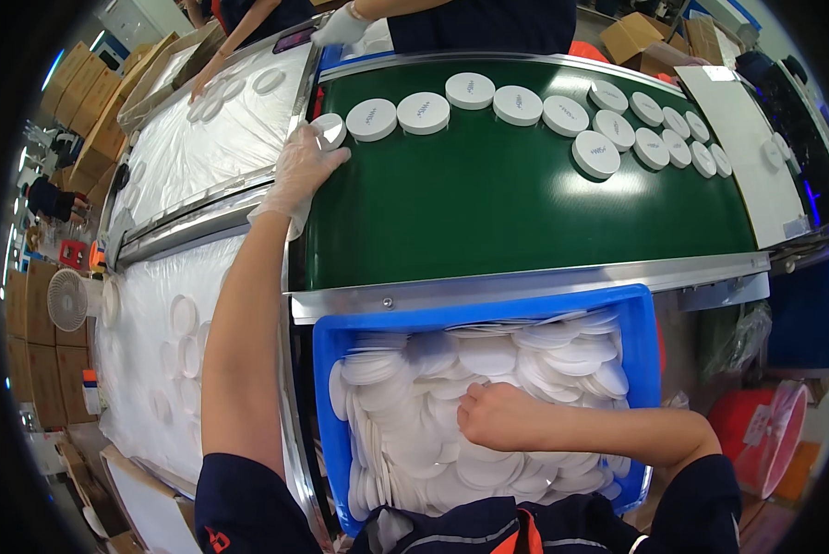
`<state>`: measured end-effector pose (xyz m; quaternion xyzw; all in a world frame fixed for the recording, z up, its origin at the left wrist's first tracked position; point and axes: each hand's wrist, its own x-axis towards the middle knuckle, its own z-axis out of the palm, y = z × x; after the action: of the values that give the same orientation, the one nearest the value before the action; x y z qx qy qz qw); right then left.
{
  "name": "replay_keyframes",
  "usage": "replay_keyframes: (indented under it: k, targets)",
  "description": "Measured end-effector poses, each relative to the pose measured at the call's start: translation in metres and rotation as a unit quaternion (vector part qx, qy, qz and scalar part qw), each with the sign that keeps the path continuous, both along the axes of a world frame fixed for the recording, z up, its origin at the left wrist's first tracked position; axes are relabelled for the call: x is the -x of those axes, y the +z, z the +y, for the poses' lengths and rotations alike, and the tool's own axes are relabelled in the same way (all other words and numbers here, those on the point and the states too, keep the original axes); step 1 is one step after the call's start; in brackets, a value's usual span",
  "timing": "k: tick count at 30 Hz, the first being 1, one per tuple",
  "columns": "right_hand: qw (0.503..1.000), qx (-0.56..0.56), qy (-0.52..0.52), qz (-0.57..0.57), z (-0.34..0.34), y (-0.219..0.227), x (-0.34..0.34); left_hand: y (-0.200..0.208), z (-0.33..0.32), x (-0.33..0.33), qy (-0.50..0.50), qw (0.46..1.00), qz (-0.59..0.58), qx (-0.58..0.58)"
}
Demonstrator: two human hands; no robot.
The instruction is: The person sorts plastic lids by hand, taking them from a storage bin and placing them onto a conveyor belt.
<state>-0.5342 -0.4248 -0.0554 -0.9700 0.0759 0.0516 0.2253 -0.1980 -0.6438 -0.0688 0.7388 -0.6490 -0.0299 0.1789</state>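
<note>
We start at the white disc (330, 129) our left hand (306, 166) is setting on the near left end of the green belt (507, 212); the gloved fingers close around its edge, so that grip is clamped on the disc, which rests at the belt's corner. Beyond it a curving row of discs (516, 104) already lies flat on the belt, singly toward the left and bunched in two rows toward the right, so we judge a good stretch of laying out is done. Much is left: the blue bin (327, 369) just below the belt's metal rim is heaped with loose discs (544, 355). Our bare right hand (493, 415) is dug into that heap, curled tight into a fist; whether it has a disc inside we cannot tell. To the left, plastic sheeting (193, 157) covers a worktop strewn with more white rounds, and another person's gloved hand (339, 28) reaches in at the belt's far end. Cardboard boxes (87, 102) stand stacked at the far left.
</note>
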Motion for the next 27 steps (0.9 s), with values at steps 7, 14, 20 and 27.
replay_keyframes:
  k: [7, 14, 20, 27]
  targets:
    - [0.976, -0.195, -0.086, -0.035, -0.036, 0.014, 0.009, 0.01, -0.014, 0.013, 0.065, 0.997, -0.027, -0.014]
    - [0.71, -0.45, -0.498, -0.213, -0.075, 0.055, 0.027, 0.027, 0.11, 0.067, 0.048, 0.699, 0.713, 0.024]
    - [0.796, -0.322, -0.431, -0.277, -0.065, 0.069, -0.005, 0.089, 0.22, 0.176, 0.026, 0.531, 0.843, -0.079]
    - [0.972, -0.115, -0.159, -0.128, -0.034, 0.091, -0.013, 0.096, 0.265, 0.156, 0.157, 0.753, 0.638, -0.038]
